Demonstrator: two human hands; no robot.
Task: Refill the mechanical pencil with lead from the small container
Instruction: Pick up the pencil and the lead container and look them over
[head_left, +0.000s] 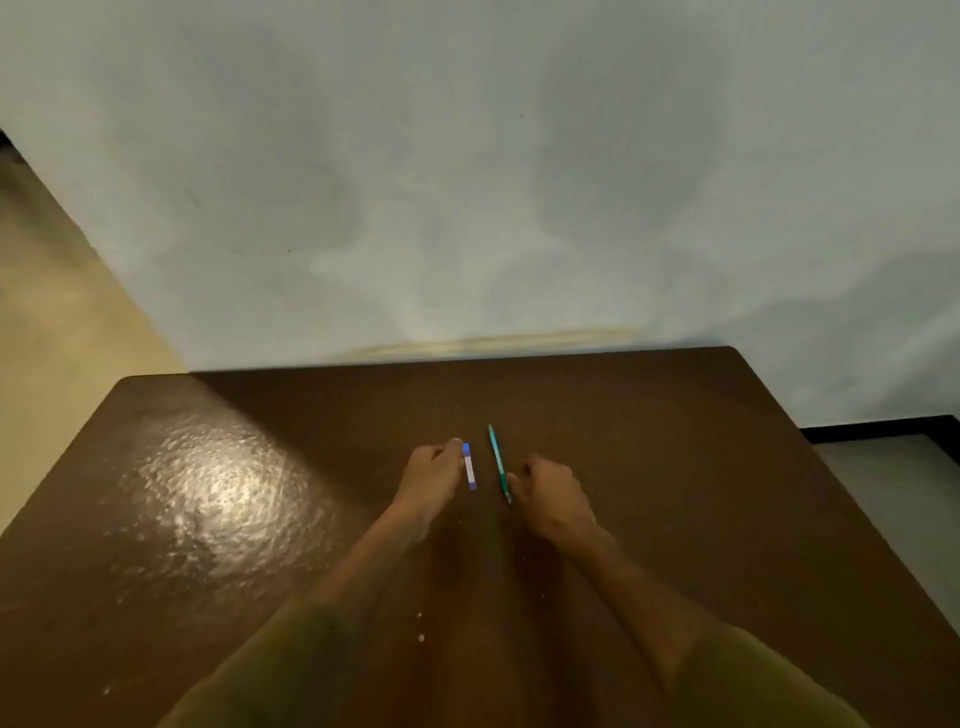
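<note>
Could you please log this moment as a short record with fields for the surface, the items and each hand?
surface: brown table, against a pale wall
lead container: blue and white, lying flat
pencil: green, lying flat, right of the container
left hand: fingertips at the container
right hand: at the pencil's near end
grip: neither item lifted

A slim green mechanical pencil (497, 464) and a small blue-and-white lead container (469, 466) lay side by side, slightly apart, on a dark brown glossy table (208, 493). The left hand (434, 470) touched the container; the curled right hand (550, 491) met the pencil's near end.
</note>
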